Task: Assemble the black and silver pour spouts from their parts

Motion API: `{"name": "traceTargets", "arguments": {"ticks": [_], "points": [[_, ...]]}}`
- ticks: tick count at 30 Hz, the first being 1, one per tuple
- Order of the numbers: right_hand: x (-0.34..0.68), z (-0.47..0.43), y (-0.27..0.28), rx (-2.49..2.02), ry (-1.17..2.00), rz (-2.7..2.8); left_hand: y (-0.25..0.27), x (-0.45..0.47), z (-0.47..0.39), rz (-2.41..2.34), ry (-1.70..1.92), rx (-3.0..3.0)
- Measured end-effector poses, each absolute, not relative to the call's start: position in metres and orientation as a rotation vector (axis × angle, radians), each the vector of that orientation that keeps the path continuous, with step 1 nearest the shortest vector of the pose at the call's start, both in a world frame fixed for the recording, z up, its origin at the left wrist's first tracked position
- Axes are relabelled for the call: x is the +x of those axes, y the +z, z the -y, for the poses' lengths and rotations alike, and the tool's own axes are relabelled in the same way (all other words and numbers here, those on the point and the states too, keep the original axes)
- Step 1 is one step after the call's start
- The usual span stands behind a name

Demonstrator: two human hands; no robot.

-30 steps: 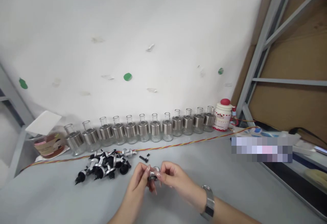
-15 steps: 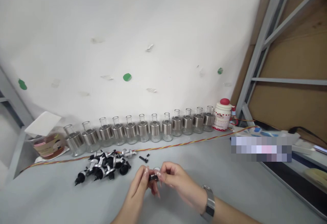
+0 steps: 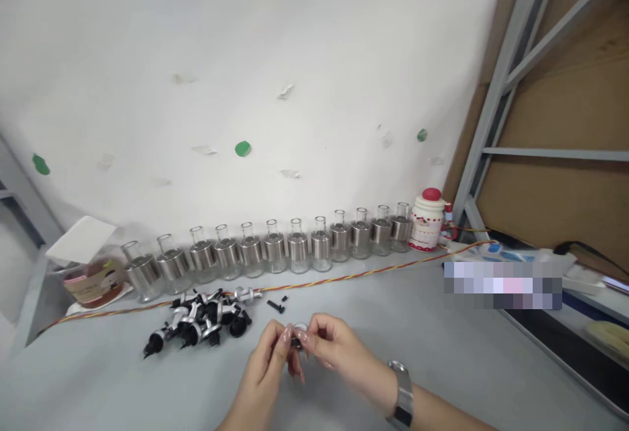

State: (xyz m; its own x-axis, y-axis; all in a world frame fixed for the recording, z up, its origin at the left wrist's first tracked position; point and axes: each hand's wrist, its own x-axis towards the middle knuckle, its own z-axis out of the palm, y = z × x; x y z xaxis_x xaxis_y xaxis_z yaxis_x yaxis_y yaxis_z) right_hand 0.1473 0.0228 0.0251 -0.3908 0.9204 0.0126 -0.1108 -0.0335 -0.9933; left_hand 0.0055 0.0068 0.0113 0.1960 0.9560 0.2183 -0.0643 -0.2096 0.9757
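Observation:
My left hand and my right hand meet above the front of the grey table. Both are closed, fingertips pinching a small black-and-silver bottle pourer between them. Fingers cover most of it; a dark middle and a pale round rim show. Left of the hands lies a heap of similar black-and-silver pourers. Just behind the hands are a small black stick-like part and a tiny black bit.
Along the wall stands a row of glass bottles with steel sleeves. A twisted red-yellow cord runs in front of them. A white jar with a red lid ends the row; a brown-labelled tub stands far left. Grey shelf posts rise at right.
My left thumb and fingers have shifted slightly over the pourer, covering more of its black part. The right hand keeps nearly the same place. The heap and bottles stay as they were.

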Motion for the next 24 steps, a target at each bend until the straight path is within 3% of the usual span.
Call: {"name": "traceTargets", "arguments": {"ticks": [24], "points": [[0.145,-0.029,0.011,-0.805,1.662,1.321,0.014,0.005,-0.012,-0.792,1.165,1.287]]}}
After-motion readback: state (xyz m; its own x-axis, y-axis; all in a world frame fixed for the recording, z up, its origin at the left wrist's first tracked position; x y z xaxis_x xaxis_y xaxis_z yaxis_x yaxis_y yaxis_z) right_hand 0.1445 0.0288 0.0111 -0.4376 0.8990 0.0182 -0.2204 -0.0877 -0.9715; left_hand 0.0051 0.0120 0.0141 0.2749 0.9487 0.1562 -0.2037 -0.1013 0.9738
